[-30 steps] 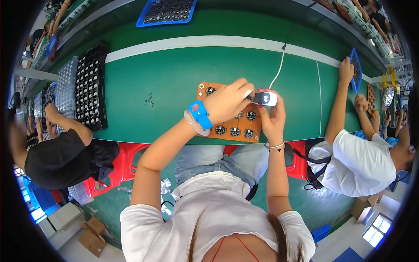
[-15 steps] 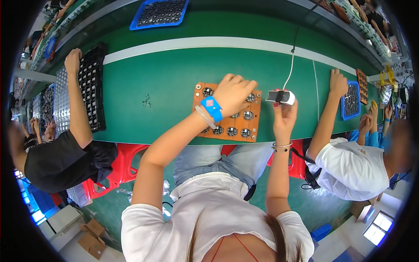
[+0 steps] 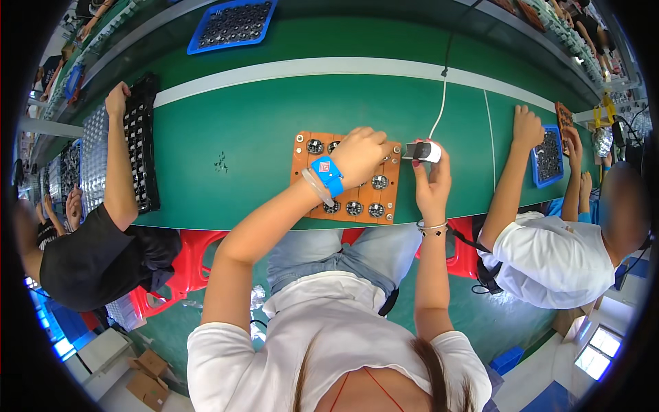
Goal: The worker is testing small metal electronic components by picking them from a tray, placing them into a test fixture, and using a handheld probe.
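An orange-brown fixture board [image 3: 300,162] with small round black parts set in its pockets lies in front of me at the table's near edge. Over its upper middle is my left hand [image 3: 360,156], fingers curled down toward the board. Its fingertips are hidden, so what they pinch is out of sight. A blue band and a clear bracelet circle that wrist. Just right of the board, my right hand [image 3: 432,184] grips a small white-and-dark handheld device [image 3: 422,152] on a white cable. The device's tip points left, close to the board's right edge.
Tiny dark bits [image 3: 220,163] lie on the green table [image 3: 226,117]. A blue tray [image 3: 233,25] of round parts stands beyond the white strip. People sit on both sides, beside a black tray [image 3: 141,141] at left and another blue tray [image 3: 548,159] at right.
My whole view has shifted slightly. My left hand's fingers are more curled over the board. At right, a person's hand has reached forward to another orange board.
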Demonstrator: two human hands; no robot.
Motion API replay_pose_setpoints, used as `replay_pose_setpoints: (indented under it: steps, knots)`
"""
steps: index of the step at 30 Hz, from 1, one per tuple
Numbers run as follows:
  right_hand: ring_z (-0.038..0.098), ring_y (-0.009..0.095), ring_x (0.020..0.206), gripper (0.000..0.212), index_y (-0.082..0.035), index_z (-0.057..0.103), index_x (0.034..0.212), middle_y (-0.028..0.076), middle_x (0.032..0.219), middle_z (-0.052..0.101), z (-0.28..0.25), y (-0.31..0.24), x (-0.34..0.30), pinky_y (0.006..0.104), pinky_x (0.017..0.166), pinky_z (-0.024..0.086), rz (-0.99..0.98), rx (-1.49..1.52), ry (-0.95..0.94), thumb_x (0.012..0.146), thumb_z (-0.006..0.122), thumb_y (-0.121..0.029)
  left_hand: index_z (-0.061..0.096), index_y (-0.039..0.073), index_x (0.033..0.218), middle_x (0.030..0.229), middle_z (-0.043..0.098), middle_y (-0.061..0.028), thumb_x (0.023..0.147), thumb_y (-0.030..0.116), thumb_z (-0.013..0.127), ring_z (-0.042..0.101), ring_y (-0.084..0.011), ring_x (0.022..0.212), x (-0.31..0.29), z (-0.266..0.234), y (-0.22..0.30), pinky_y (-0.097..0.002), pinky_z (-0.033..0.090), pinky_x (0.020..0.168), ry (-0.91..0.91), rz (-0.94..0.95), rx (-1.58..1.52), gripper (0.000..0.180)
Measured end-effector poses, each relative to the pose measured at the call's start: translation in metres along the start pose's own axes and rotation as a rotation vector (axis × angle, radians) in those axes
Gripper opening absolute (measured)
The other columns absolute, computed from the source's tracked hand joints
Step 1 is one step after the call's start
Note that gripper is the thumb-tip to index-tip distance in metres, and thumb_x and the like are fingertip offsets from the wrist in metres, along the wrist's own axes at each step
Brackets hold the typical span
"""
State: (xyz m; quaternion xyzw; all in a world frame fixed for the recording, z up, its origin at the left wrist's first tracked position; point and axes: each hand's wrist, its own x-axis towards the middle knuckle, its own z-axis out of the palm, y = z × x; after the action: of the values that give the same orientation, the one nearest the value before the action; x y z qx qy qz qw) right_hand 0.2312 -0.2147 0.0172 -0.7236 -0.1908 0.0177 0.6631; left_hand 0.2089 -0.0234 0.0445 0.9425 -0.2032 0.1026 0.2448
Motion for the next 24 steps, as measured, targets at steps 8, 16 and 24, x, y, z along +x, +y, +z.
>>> replay_pose_setpoints:
  steps: [8,16,24]
  knots:
    - [0.052,0.020,0.112,0.040,0.002,0.044,0.124,0.012,0.117,0.056,0.001,0.003,-0.007,0.0324,0.099,0.038,0.019,0.052,0.038,0.087,0.059,0.001,0.064,0.008,0.108,0.085,0.058,-0.0113,0.070,0.002,0.061,0.060,-0.0304,0.081,-0.001,0.004,0.008,-0.0409,0.048,0.079,-0.003,-0.049,0.062,0.038]
    - [0.052,0.020,0.113,0.041,0.002,0.043,0.125,0.012,0.118,0.056,-0.006,0.002,-0.008,0.0329,0.100,0.037,0.020,0.058,0.041,0.087,0.058,0.002,0.062,0.003,0.093,0.087,0.056,-0.0134,0.070,0.001,0.064,0.059,-0.0332,0.073,0.005,0.001,0.018,-0.0433,0.050,0.072,0.018,-0.168,0.055,0.023]
    - [0.052,0.020,0.113,0.041,0.002,0.044,0.125,0.012,0.118,0.056,0.001,0.004,-0.007,0.0320,0.099,0.038,-0.011,0.092,0.035,0.087,0.059,0.001,0.062,0.004,0.110,0.096,0.056,-0.0215,0.069,-0.004,0.058,0.063,-0.0388,0.079,0.017,-0.014,0.020,-0.0429,0.054,0.071,-0.188,-0.275,-0.047,0.042]
